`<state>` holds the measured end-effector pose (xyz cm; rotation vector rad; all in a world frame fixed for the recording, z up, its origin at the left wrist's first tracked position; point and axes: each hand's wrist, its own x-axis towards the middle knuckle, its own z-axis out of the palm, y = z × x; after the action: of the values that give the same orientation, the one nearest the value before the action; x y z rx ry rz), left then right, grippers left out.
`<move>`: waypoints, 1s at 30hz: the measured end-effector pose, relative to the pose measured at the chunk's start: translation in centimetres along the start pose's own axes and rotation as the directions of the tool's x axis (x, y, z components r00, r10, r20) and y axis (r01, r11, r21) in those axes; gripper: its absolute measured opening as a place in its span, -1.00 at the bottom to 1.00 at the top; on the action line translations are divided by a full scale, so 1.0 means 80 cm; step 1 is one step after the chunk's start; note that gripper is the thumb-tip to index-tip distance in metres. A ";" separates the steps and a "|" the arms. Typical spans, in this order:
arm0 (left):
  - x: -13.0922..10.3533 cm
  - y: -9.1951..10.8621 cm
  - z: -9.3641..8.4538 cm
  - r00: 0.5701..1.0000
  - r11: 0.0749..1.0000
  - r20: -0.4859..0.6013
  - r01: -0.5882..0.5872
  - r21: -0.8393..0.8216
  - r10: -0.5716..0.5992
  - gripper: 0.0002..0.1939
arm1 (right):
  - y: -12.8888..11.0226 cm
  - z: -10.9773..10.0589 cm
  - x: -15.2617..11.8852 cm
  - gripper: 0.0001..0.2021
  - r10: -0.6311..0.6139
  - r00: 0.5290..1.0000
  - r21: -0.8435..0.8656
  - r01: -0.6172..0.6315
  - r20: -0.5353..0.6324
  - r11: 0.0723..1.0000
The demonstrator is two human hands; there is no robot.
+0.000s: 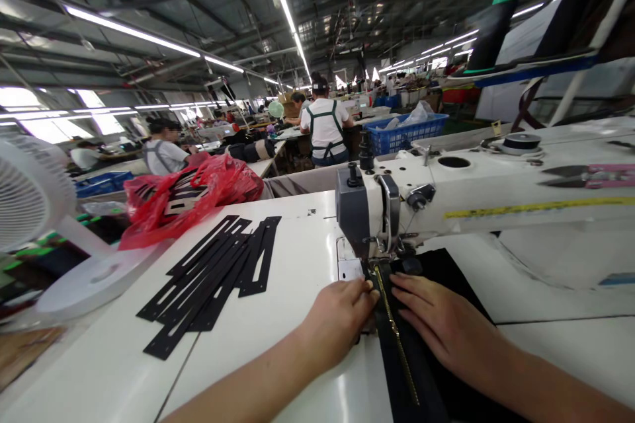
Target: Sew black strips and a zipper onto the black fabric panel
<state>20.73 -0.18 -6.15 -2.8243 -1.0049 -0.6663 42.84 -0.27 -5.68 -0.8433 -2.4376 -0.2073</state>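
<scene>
Black fabric with a gold zipper lies under the head of a white sewing machine. My left hand pinches the fabric's left edge, close to the needle area. Flat on the fabric, right of the zipper, rests my right hand, its fingers stretched toward the presser foot. The needle tip is too small to make out. Left of the machine, several black slotted strips lie overlapping on the white table.
A red plastic bag sits at the table's far left edge, beside a white fan. Pink-handled snips lie on the machine arm. Beyond are a blue basket and a person in a white shirt, back turned.
</scene>
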 end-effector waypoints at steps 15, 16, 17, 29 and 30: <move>-0.014 0.054 -0.017 0.878 0.818 0.012 0.450 -0.357 -0.478 -0.86 | -0.065 -0.037 -0.043 -0.65 -0.113 0.992 -0.107 0.108 -0.048 0.988; -0.012 0.055 -0.018 0.858 0.784 0.024 0.480 -0.393 -0.513 -0.88 | -0.067 -0.033 -0.045 -0.65 -0.103 0.990 -0.097 0.094 -0.095 0.991; -0.010 0.056 -0.019 0.835 0.743 0.036 0.508 -0.435 -0.550 -0.90 | -0.068 -0.029 -0.048 -0.64 -0.094 0.985 -0.092 0.082 -0.144 0.992; -0.016 0.057 -0.033 0.976 0.779 -0.040 0.144 -0.611 -0.212 -0.80 | -0.057 -0.056 -0.034 -0.73 -0.018 0.998 0.149 0.008 0.064 0.989; -0.017 0.054 -0.030 0.972 0.812 -0.075 0.141 -0.566 -0.221 -0.79 | -0.057 -0.058 -0.032 -0.73 -0.020 0.997 0.154 0.009 0.070 0.988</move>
<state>21.55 -4.87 -4.19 -3.1058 -1.2349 -1.3650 43.83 -6.65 -3.08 -0.7779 -2.4898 0.0057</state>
